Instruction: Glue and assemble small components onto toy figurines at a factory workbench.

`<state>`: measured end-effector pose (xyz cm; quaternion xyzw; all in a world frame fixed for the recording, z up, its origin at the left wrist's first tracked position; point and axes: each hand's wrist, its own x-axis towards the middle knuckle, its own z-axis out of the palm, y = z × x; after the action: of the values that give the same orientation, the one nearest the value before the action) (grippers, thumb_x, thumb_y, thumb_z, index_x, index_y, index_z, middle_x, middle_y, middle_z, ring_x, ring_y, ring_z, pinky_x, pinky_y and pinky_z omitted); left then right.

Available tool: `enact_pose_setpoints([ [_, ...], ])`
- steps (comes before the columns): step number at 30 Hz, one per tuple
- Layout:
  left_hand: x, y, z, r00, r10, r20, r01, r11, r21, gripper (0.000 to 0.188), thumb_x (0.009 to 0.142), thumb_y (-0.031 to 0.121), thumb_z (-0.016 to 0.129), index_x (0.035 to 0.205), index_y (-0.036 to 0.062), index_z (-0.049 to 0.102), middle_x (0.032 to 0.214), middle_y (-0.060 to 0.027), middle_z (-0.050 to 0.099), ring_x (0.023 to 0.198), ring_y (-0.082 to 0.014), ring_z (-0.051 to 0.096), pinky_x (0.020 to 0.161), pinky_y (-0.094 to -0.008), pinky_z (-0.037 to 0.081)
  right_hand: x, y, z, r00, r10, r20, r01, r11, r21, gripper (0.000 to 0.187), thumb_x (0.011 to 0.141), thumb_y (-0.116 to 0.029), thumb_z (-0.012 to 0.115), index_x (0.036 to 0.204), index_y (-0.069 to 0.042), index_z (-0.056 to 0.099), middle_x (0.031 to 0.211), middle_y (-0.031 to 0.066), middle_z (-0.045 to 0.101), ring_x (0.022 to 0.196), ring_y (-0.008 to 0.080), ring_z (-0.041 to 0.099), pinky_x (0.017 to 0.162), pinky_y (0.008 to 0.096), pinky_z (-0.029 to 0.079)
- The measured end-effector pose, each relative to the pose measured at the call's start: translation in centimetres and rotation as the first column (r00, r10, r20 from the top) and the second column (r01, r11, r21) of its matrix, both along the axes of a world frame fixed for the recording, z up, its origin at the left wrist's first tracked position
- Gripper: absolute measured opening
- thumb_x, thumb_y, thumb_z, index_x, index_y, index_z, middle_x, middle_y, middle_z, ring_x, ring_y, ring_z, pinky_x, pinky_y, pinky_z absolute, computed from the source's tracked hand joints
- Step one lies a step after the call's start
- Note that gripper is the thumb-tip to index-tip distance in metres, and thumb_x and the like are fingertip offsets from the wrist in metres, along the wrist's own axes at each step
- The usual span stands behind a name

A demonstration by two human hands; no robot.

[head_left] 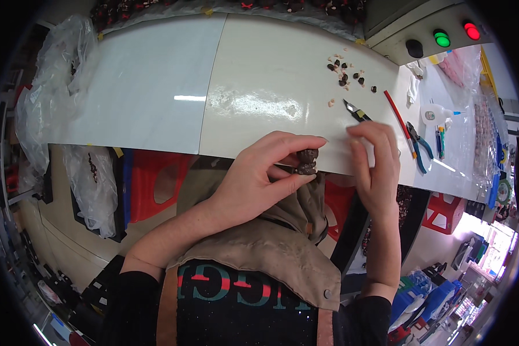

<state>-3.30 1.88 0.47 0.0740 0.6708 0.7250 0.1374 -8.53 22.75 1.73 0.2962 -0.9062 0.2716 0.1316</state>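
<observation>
Evidently the work is partway through: on the pale table (259, 63), one piece is in the grasp while others lie loose towards the far edge, right of the middle. How many are finished, I cannot tell.

Of the two hands, the left hand (251, 176) is at the near edge, narrowed, its thumb below and fingers above, holding a dark brown figure (308, 161) upright between them. The right hand (379, 164) is just across from it, over the near edge, blurred, with thumb and fingers parted and loosely curled; nothing shows in its grasp.

Towards the table's right end lie pliers (419, 146), a white bottle (434, 114) and a slim red stick (396, 114). A cutter (357, 111) lies nearer, its blade pointing towards the far edge, its handle end close to the right hand; whether they touch is unclear.

Smallest are the dark pieces (361, 81) and, scattered among them, pale bits (331, 104). These dark pieces are separate from the held figure, so, judging by that, any handling meant for them is left to do.
</observation>
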Motion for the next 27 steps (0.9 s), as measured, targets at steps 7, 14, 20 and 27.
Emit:
enact_pose_setpoints([
  [7,0.0,0.0,0.3,0.998,-0.005,0.063,0.005,1.0,0.008,0.045,0.082,-0.003,0.061,0.125,0.0073,0.053,0.112,-0.0034,0.05,0.094,-0.0084,0.053,0.077,-0.0191,0.049,3.8,-1.5,0.2,0.782,0.195,0.592,0.034,0.935,-0.353,0.021,0.086,0.004,0.055,0.106,0.0,0.048,0.095,0.006,0.055,0.077,0.0076,0.052,0.07,0.0195,0.044],
  [14,0.5,0.3,0.9,0.999,-0.035,0.026,0.036,0.999,-0.034,0.054,0.079,-0.01,0.054,0.129,0.0085,0.048,0.113,-0.003,0.05,0.098,-0.0079,0.051,0.076,-0.0177,0.045,5.1,-2.1,-0.9,0.736,0.215,0.642,0.162,0.865,-0.475,0.031,0.083,0.005,0.058,0.11,-0.001,0.043,0.104,0.006,0.052,0.084,0.0073,0.052,0.074,0.0199,0.044],
  [20,0.9,0.2,1.2,0.984,-0.104,0.147,0.077,0.981,0.18,0.046,0.086,-0.003,0.041,0.132,0.0031,0.044,0.115,-0.0046,0.05,0.104,-0.0112,0.049,0.091,-0.0251,0.04,6.4,-2.9,-1.6,0.707,0.365,0.606,0.29,0.631,-0.719,0.032,0.081,0.005,0.061,0.107,-0.001,0.043,0.104,0.008,0.051,0.089,0.0119,0.055,0.077,0.024,0.046],
  [27,1.2,0.7,1.2,0.994,-0.084,0.074,0.081,0.996,0.041,0.038,0.088,0.001,0.036,0.124,0.0005,0.047,0.116,-0.0058,0.051,0.107,-0.0122,0.049,0.095,-0.0263,0.038,7.7,-3.9,-3.1,0.838,0.258,0.481,0.238,0.621,-0.747,0.032,0.077,0.007,0.064,0.101,-0.003,0.046,0.101,0.0074,0.052,0.087,0.0147,0.054,0.078,0.0269,0.045],
])
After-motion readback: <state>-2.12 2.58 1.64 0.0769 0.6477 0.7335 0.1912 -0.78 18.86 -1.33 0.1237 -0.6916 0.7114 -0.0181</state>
